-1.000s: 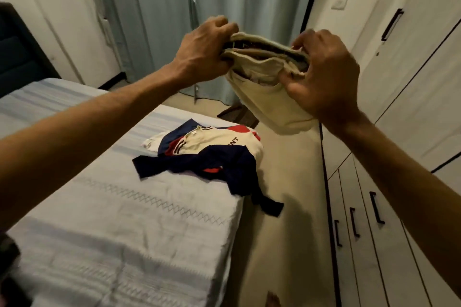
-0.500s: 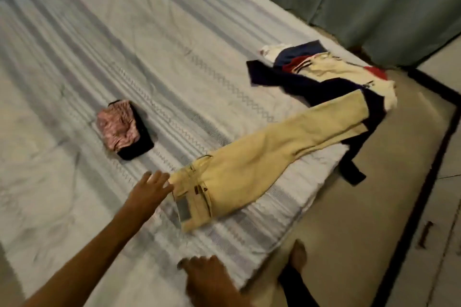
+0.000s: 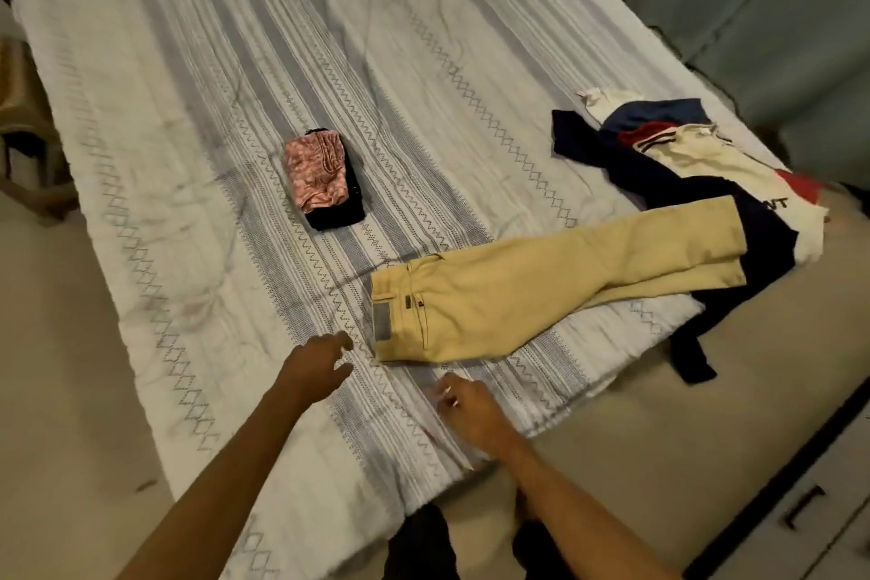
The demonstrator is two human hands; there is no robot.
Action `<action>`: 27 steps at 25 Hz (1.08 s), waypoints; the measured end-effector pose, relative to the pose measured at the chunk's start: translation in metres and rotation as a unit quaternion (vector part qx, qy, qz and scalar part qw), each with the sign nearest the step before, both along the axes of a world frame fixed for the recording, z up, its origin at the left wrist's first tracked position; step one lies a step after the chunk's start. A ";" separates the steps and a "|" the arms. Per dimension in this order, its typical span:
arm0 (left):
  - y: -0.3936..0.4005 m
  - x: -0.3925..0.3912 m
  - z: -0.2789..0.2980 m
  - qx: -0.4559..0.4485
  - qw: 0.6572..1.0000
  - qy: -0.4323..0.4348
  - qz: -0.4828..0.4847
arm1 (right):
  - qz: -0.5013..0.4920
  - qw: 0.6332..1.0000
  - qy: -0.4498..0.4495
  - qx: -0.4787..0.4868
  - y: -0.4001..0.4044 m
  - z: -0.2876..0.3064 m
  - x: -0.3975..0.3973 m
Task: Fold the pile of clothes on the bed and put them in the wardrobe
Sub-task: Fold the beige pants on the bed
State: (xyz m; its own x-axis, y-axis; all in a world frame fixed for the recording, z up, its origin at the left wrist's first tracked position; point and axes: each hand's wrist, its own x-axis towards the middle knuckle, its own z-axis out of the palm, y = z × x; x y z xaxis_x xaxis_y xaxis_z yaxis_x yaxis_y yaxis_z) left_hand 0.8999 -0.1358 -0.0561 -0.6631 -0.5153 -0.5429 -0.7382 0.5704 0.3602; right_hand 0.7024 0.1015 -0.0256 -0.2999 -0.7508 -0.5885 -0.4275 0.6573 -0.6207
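Beige trousers (image 3: 532,292) lie flat on the bed (image 3: 197,118), folded lengthwise, waist towards me and legs reaching right onto a crumpled pile of navy, white and red clothes (image 3: 696,160) at the bed's right edge. A small folded stack, pink cloth on black (image 3: 322,177), sits in the bed's middle. My left hand (image 3: 315,367) hovers just left of the waistband with fingers loosely spread, holding nothing. My right hand (image 3: 466,410) is below the waistband over the sheet, fingers loosely curled and empty.
The wardrobe's drawers with dark handles (image 3: 800,513) stand at the bottom right across a strip of beige floor (image 3: 659,447). Grey-blue curtains (image 3: 777,14) hang beyond the bed's far right corner. A piece of furniture (image 3: 23,132) stands left of the bed.
A second ago both hands held the beige trousers up in the air. The trousers now lie spread on the bed, and both hands have let go and drawn back towards me.
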 end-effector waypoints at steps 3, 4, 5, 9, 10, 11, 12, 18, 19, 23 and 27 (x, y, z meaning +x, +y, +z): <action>0.025 -0.053 0.001 0.063 0.996 0.033 0.052 | -0.051 0.998 -0.035 -0.018 -0.002 0.010 -0.059; 0.036 -0.071 -0.004 0.088 0.993 0.041 0.068 | -0.057 0.997 -0.041 -0.018 0.001 0.007 -0.081; 0.048 -0.089 -0.013 0.113 0.989 0.048 0.084 | -0.069 0.996 -0.048 -0.017 0.006 0.006 -0.102; 0.110 -0.173 -0.052 0.200 0.959 0.078 0.184 | -0.189 0.976 -0.109 0.013 0.049 -0.028 -0.214; 0.127 -0.196 -0.062 0.221 0.942 0.091 0.237 | -0.236 0.963 -0.125 0.026 0.061 -0.038 -0.244; 0.146 -0.222 -0.072 0.247 0.912 0.102 0.310 | -0.286 0.947 -0.142 0.039 0.072 -0.050 -0.278; 0.169 -0.255 -0.085 0.281 0.868 0.112 0.393 | -0.335 0.926 -0.167 0.046 0.086 -0.068 -0.316; 0.274 -0.454 -0.136 0.426 0.539 0.221 0.693 | -0.555 0.781 -0.286 0.004 0.134 -0.156 -0.515; 0.281 -0.475 -0.142 0.425 0.488 0.248 0.721 | -0.571 0.767 -0.293 -0.002 0.136 -0.164 -0.536; 0.295 -0.545 -0.166 0.375 0.386 0.303 0.786 | -0.620 0.728 -0.293 -0.005 0.152 -0.186 -0.619; 0.294 -0.570 -0.186 0.303 0.269 0.330 0.853 | -0.628 0.724 -0.286 0.009 0.153 -0.196 -0.664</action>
